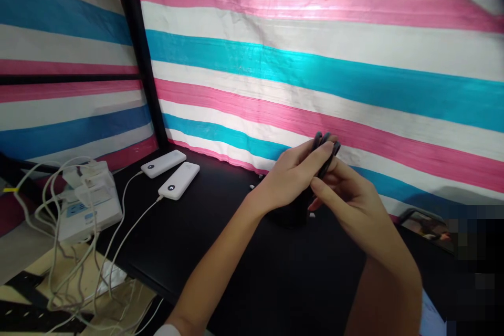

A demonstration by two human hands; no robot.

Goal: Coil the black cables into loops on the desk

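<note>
A dark bundle (326,151) of slim black pieces is held in the air above the black surface (220,241), in front of the striped sheet and between the person's two hands. What the pieces are cannot be made out. The left hand (293,177) has its grip closed narrowly on the bundle, with the fingers pressed along its near side and only the top ends showing above them. The right hand (348,202) meets the bundle from behind and below with curled fingers. The left hand covers the contact, so it cannot be told whether this grip is closed on the bundle.

Directly beneath the hands a low dark round object (289,216) stands on the surface, partly hidden by the left wrist. A few small white bits (252,187) lie near it.

Well to the left, two white power banks (173,172) lie side by side near the back edge, each with a white cable (129,231) plugged in. The cables run off the surface to a white power strip (92,205) amid a tangle of wires. A black post (137,58) stands in the corner behind them. The pink, blue and white striped sheet (315,63) closes off the back. At the far right a flat, glossy object (423,223) lies near the edge, next to a blurred patch.
</note>
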